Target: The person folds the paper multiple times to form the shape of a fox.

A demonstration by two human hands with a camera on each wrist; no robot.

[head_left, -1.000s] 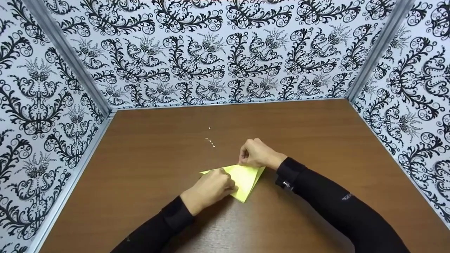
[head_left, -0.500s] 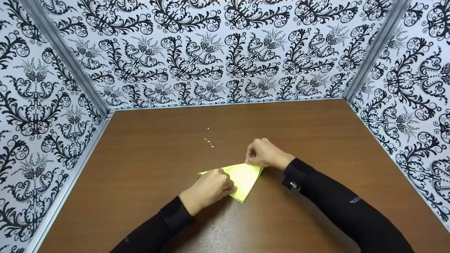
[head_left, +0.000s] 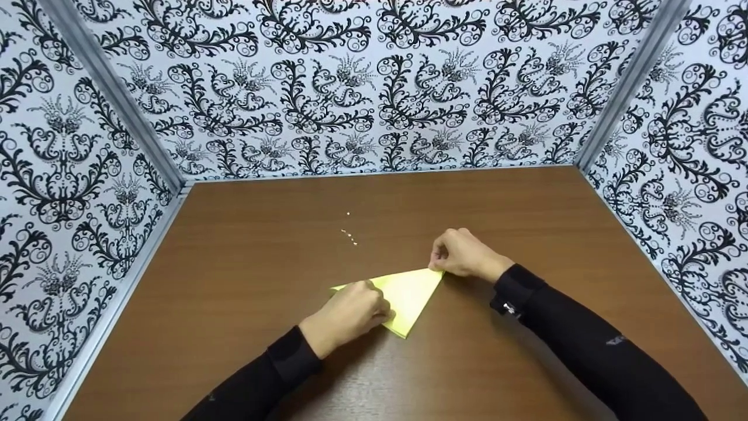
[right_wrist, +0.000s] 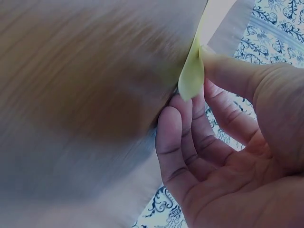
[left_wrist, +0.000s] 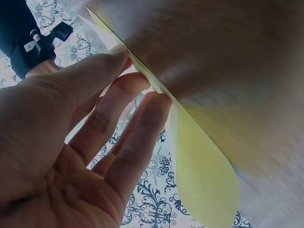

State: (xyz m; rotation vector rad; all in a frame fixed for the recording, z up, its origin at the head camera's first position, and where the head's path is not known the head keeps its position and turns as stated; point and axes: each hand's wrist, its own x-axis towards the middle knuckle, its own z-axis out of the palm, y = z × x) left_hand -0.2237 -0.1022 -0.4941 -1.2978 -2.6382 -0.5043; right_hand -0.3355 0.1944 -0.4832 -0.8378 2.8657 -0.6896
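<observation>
A folded sheet of yellow paper (head_left: pixel 408 295) lies on the brown table, one corner pointing toward the person. Over its left part is my left hand (head_left: pixel 350 310), which holds the paper down with bent fingers. In the left wrist view, the thumb and fingertips (left_wrist: pixel 159 102) of this hand meet the paper (left_wrist: pixel 204 166), whose edge curves up a little. At the far right corner, my right hand (head_left: pixel 464 252) pinches the paper's edge. The right wrist view has the thumb (right_wrist: pixel 223 69) against a yellow tip (right_wrist: pixel 192 76), with the other fingers beside it. The left hand covers part of the sheet.
Several tiny white scraps (head_left: pixel 350 235) are scattered on the wooden tabletop (head_left: pixel 263 234) beyond the paper. White walls with black scrollwork (head_left: pixel 362 88) enclose the table at the back and both sides, joined by grey corner strips.
My right hand has slid rightward along the paper's far edge to its corner. The gap between the layers on the right side has narrowed. The left hand stays in place.
</observation>
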